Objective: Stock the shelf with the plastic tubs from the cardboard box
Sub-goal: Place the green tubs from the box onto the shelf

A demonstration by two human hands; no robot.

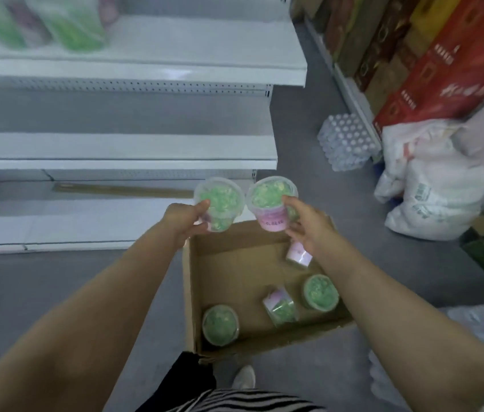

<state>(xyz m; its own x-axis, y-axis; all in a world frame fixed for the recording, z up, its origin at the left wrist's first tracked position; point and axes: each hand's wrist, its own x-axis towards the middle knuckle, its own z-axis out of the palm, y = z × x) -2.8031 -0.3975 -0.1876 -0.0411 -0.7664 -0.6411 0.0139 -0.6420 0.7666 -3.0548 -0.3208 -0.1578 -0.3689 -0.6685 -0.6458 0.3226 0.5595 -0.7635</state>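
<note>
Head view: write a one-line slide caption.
Left hand and right hand each hold a green-filled tub above the cardboard box, beside the white shelf.
</note>
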